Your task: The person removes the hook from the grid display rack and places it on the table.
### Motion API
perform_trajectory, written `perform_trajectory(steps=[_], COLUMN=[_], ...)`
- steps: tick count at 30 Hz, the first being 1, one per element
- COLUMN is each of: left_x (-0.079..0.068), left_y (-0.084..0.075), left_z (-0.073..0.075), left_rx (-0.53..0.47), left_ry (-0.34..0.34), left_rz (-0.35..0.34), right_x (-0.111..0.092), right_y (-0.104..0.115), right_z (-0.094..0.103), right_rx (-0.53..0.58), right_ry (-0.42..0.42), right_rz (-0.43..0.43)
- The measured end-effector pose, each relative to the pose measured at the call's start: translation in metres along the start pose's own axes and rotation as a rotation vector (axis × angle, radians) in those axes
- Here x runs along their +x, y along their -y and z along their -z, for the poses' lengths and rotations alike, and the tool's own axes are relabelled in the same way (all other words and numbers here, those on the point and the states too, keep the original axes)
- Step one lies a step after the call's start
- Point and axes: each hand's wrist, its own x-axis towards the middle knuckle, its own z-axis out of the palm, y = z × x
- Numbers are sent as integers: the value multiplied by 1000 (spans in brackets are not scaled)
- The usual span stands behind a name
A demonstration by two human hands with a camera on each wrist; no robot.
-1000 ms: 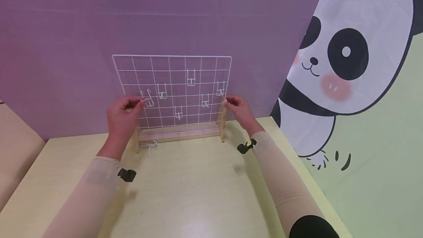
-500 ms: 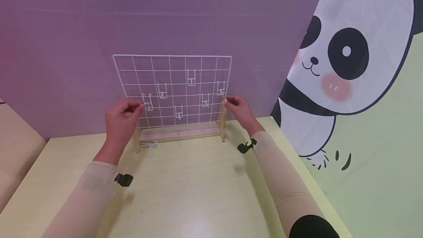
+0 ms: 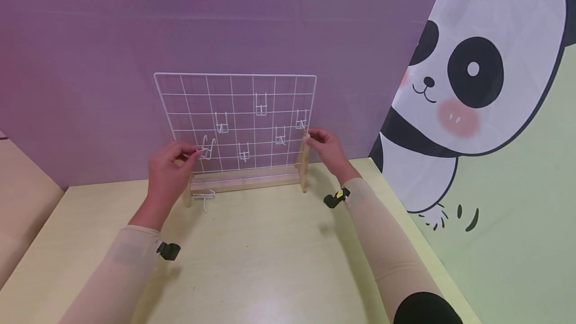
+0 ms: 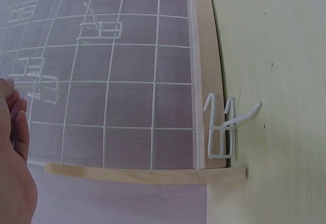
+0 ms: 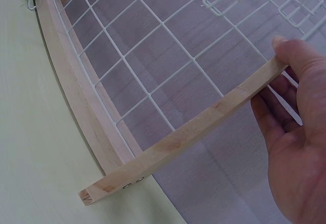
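A white wire grid panel (image 3: 243, 95) stands in a wooden base (image 3: 252, 184) at the back of the table. My left hand (image 3: 170, 171) pinches a white wire hook (image 3: 208, 148) in front of the panel's lower left part; in the left wrist view the hook (image 4: 47, 87) overlaps the grid wires. My right hand (image 3: 328, 151) grips the upper end of the right wooden upright (image 5: 188, 127), thumb on one side and fingers beneath. Several more hooks hang on the grid, one of them (image 3: 261, 105) high up and another (image 3: 243, 152) low in the middle.
A loose white hook (image 4: 221, 127) lies on the table (image 3: 252, 254) by the left front of the base. Behind the panel rises a purple backdrop (image 3: 234, 24). A panda picture (image 3: 531, 84) covers the wall at right.
My left hand has lowered the hook, then shifted it slightly to the right across the grid's left side. The right hand keeps its grip on the upright.
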Motion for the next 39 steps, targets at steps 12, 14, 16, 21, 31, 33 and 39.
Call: perform_trajectory(steps=[12,14,16,21,31,33,39], left_x=[-6,-7,-8,-13,-17,-18,-21], left_y=[-1,0,2,3,2,3,7], left_z=[-3,-5,-6,-9,-12,-13,-15], left_rx=[54,60,72,102,122,124,147], left_ry=[74,87,108,161,200,206,238], left_rz=[3,-7,-20,-50,-73,-75,-66], right_x=[0,0,0,1,2,1,1], right_y=[-1,-1,-1,-2,-4,-4,-3], right_z=[2,3,3,3,1,1,1], right_rx=[-1,-4,-8,-19,-7,-5,8], right_ry=[5,3,3,3,-8,-8,-6], right_rz=[1,-4,-8,-12,-2,-2,0])
